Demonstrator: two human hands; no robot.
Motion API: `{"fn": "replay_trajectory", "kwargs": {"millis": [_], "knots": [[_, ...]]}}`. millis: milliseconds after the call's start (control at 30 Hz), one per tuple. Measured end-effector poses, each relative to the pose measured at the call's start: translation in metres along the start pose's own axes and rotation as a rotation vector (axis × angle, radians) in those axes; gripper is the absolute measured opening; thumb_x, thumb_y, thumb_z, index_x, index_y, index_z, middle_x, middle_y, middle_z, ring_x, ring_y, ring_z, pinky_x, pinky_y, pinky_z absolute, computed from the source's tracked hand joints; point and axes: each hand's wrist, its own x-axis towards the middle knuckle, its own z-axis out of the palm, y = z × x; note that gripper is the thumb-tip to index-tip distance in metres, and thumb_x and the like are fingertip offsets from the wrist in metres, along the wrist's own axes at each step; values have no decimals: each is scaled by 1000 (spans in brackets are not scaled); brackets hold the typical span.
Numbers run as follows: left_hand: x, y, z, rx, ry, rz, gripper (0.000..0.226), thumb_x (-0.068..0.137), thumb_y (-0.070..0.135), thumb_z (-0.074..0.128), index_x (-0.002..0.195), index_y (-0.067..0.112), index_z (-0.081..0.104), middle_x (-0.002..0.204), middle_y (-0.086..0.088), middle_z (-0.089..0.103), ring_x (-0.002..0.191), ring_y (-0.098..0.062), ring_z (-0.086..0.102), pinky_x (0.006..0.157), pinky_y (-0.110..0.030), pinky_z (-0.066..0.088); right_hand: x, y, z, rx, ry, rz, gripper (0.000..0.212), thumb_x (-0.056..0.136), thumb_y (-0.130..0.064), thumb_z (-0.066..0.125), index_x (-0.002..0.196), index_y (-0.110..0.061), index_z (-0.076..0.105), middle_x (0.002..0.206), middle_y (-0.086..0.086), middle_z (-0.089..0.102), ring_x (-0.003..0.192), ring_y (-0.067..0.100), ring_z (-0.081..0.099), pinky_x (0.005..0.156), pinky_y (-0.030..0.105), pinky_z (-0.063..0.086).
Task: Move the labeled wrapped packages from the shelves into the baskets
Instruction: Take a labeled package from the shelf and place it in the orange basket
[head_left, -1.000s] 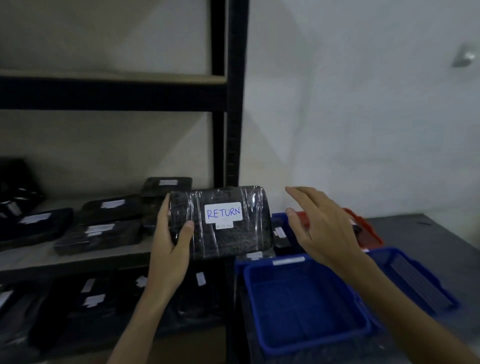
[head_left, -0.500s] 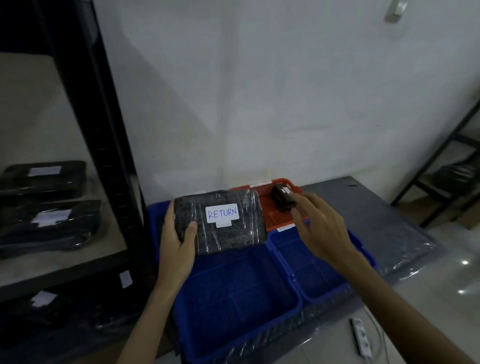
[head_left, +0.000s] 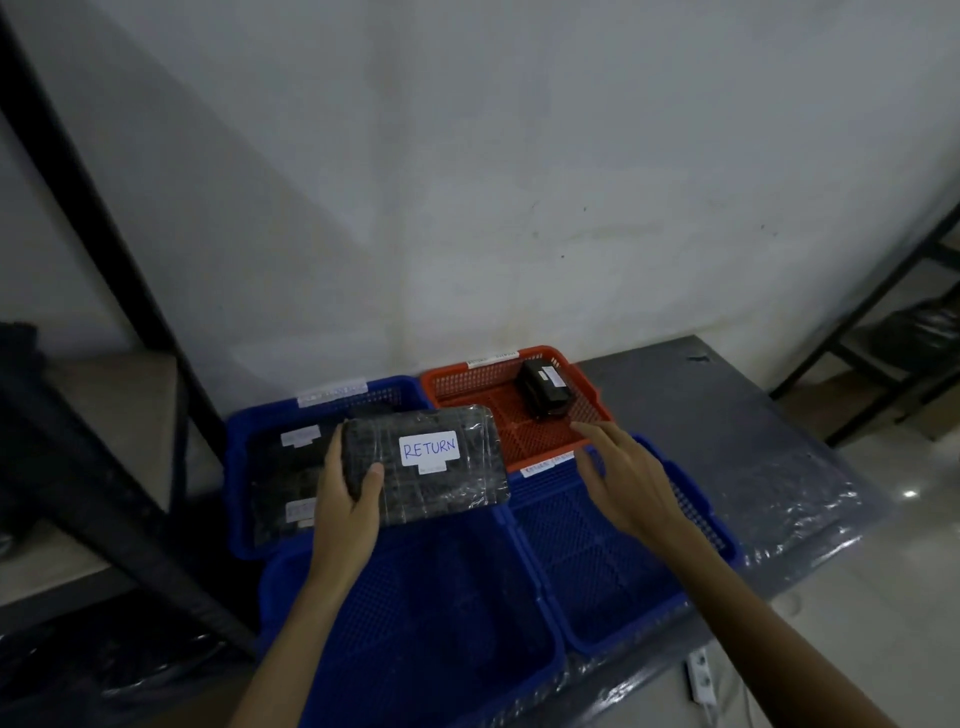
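Note:
My left hand (head_left: 347, 506) grips the left end of a black wrapped package (head_left: 441, 478) with a white label reading RETURN. It hangs above the baskets, over the corner where they meet. My right hand (head_left: 626, 480) hovers with fingers spread and holds nothing, just right of the package, over the front edge of the orange basket (head_left: 467, 387). That basket holds one small black package (head_left: 544, 389). The back-left blue basket (head_left: 236, 467) holds dark labeled packages. Two blue baskets in front, the left one (head_left: 431, 613) and the right one (head_left: 613, 561), look bare inside.
The baskets stand on a low grey platform (head_left: 727, 415) covered in plastic film against a white wall. A black shelf post (head_left: 104, 249) and shelf board (head_left: 62, 561) are at the left. Another black rack (head_left: 883, 332) stands at the far right. A white power strip (head_left: 701, 680) lies on the floor.
The view swung right from the shelf to the baskets. My left hand carried the RETURN package away from the shelf to above the baskets, with my right hand staying alongside it.

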Motion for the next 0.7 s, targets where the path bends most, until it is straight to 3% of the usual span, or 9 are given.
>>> {"fn": "replay_trajectory", "kwargs": {"millis": [100,367,467,700], "knots": [[14,-7,29,-4,19,-28,57,97,25,46,146,34,18,136,8,35,119,-7,37,97,-28,34,14,33,12,20,-25,-18,44,91,-34,38,118,-8,62,108,6,66,67,5,50,59,19,38],[51,-34,110,68,130,-132,59,96,31,47,147,35,16,144,-4,36,126,-20,41,104,-44,38,57,129,67,40,-169,-86,39,90,-29,39,113,-9,64,99,6,66,78,20,63,59,26,47],[64,-43,137,102,151,-158,61,96,33,46,147,35,14,144,-6,36,126,-21,41,103,-41,37,70,159,99,47,-244,-103,40,90,-29,37,112,-9,63,99,7,66,78,23,63,59,35,52],[86,-64,182,162,114,-197,62,95,40,45,146,42,10,146,-4,36,128,-19,40,104,-45,38,88,197,164,24,-379,-161,35,88,-29,31,94,-10,61,84,6,60,70,25,57,58,33,40]]}}
